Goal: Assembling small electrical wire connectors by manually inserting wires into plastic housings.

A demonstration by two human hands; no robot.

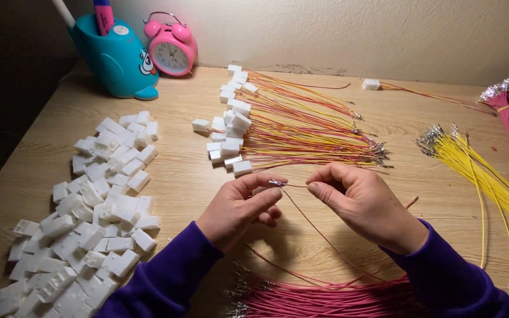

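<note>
1. Pink wires point(331, 297) lie bundled along the bottom edge, nearest the camera, their metal tips at the left end of the bundle.
2. Purple sleeves rise from that edge to both hands above the wooden worktop point(184, 176).
3. Fingers of the left hand point(240, 206) are curled, thumb and forefinger pressed together on the metal terminal point(276, 184) of a single pink wire point(310, 221).
4. Fingers of the right hand point(363, 203) are closed, thumb and forefinger pinching the same wire just right of the terminal.
5. Between the two hands the short stretch of wire runs roughly left to right, terminal pointing left; the rest trails down and right toward the bundle.
6. Just beyond the hands lies a stack of finished assemblies point(290, 132), white connectors on the left, red and yellow wires running right.
7. Loose white connector housings point(89, 224) are heaped at the left.
8. Yellow wires point(484, 176) lie at the right, with more pink wires at the far right edge.
9. At the back left stand a teal pen holder point(116, 59) and a pink alarm clock point(172, 50).
</note>
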